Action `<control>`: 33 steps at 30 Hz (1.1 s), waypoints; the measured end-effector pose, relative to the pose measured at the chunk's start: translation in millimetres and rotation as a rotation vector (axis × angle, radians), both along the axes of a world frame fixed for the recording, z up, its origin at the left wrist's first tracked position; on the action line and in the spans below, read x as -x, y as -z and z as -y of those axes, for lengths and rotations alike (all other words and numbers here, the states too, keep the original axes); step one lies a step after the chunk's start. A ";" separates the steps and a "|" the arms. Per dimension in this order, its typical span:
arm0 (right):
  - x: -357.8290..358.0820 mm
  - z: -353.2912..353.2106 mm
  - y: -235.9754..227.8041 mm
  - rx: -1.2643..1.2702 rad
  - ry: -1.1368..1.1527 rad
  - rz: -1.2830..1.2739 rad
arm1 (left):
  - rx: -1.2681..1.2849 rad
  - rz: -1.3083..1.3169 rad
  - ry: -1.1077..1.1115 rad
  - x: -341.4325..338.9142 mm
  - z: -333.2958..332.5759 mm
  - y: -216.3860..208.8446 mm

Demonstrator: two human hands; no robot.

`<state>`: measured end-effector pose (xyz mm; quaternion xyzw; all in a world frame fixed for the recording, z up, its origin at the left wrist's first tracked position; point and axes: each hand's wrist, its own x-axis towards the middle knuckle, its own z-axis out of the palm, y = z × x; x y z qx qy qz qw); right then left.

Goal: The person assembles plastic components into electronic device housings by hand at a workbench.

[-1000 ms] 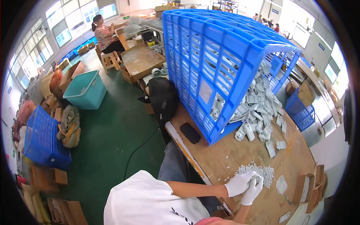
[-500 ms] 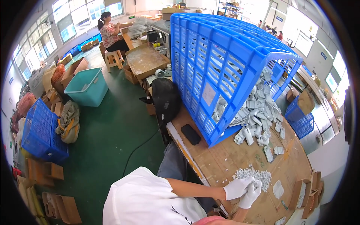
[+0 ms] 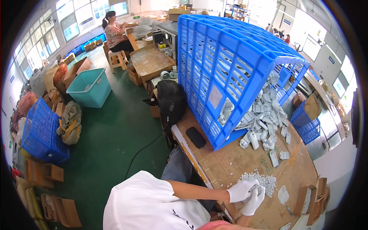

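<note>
My left hand (image 3: 241,191), in a white glove, is closed and pressed against my right hand (image 3: 254,201), also gloved in white and closed. Whatever sits between their fingers is too small or too hidden to make out. Both hands are at the near edge of a heap of tiny pale pieces (image 3: 270,183) on the cardboard-covered table (image 3: 214,165). Beyond it, several light grey plastic housings (image 3: 264,126) spill from a big blue crate (image 3: 226,73) lying on its side. A few loose housings (image 3: 273,158) lie between crate and heap.
A black phone-like object (image 3: 196,137) lies near the table's left edge, beside a black bag (image 3: 170,101). To the right are a flat whitish scrap (image 3: 283,195) and small cardboard boxes (image 3: 306,200). A teal tub (image 3: 90,90) stands on the floor; another person (image 3: 115,34) sits farther back.
My hands stay together by the heap, with only slight finger movement. The whole view has shifted a little; I see nothing picked up or put down.
</note>
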<state>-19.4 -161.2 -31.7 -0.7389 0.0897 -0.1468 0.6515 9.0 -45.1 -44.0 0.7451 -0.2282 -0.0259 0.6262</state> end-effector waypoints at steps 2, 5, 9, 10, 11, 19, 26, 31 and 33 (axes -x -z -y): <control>3.8 6.2 3.9 -0.166 -0.043 0.062 | 0.023 -0.008 -0.032 -0.4 0.7 -4.6; 8.8 12.6 13.1 -0.196 -0.034 0.085 | 0.043 0.026 -0.038 6.2 4.4 -8.5; 22.0 16.4 5.9 -0.185 0.010 0.042 | 0.012 -0.042 0.041 15.7 10.7 -10.8; 21.6 19.1 7.8 -0.176 -0.007 0.064 | 0.023 -0.014 0.048 14.8 12.8 -9.1; 27.1 19.9 9.1 -0.164 -0.005 0.080 | 0.037 0.004 0.074 17.6 15.8 -3.8; 7.4 9.6 9.7 -0.156 -0.014 0.044 | -0.111 0.065 -0.072 9.6 -0.1 -16.1; 38.5 172.2 20.8 0.452 0.592 -0.189 | -0.330 0.437 -0.041 -44.1 -25.1 -33.4; 101.9 308.9 5.4 0.991 0.924 -0.513 | -1.101 0.562 -0.535 -103.9 -75.5 -28.3; 115.8 338.9 14.6 1.221 1.012 -0.552 | -1.201 0.548 -0.548 -122.5 -89.9 -15.8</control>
